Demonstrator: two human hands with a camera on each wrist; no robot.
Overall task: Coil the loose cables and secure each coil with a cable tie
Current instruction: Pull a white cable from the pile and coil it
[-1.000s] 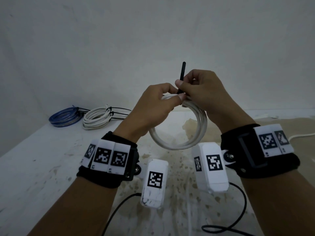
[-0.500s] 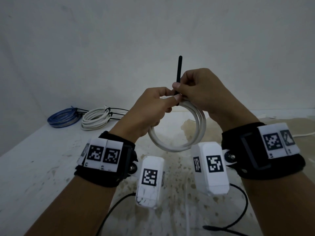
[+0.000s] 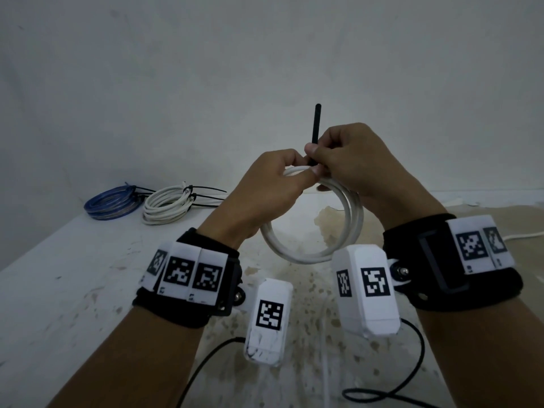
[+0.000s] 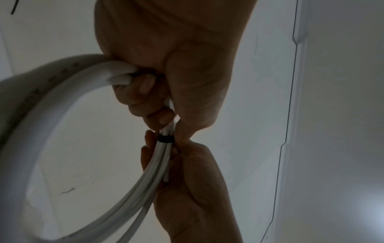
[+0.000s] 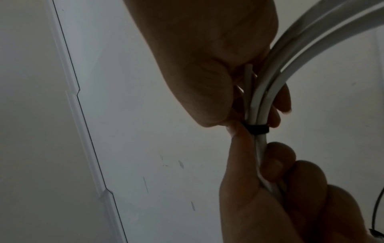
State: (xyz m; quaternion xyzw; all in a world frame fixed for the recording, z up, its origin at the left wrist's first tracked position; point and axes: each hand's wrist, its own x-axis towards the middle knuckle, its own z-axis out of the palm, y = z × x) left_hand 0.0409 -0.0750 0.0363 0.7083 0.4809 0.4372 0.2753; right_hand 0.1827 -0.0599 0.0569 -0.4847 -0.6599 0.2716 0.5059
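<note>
White cable coil [image 3: 312, 231] is held in the air above the table, its loop hanging toward 6 o'clock from the grip point at its top. Left hand [image 3: 265, 189] grasps the bundled strands at the top of the loop, fingers curled round them; in the left wrist view [image 4: 166, 57] the strands pass through the closed fist. Right hand [image 3: 353, 163] meets it from 3 o'clock and pinches the black cable tie [image 3: 316, 128], whose free tail stands upright toward 12 o'clock above the knuckles. In the right wrist view the tie's band [image 5: 256, 129] sits closed round the strands, just between the two hands, with right fingers curled behind the cable.

Table [image 3: 73, 290] is white, scuffed, and stained brown toward the centre. At 10 o'clock from the hands lie a blue cable coil [image 3: 110, 203] and a second white coil [image 3: 166, 207], just beside each other, each bound with black ties whose tails point to 3 o'clock. A plain pale wall [image 3: 265, 54] stands behind.

The tie's locking head is hidden by the fingers. A white cable [image 3: 521, 237] at the right edge is cut off by the right wristband.
</note>
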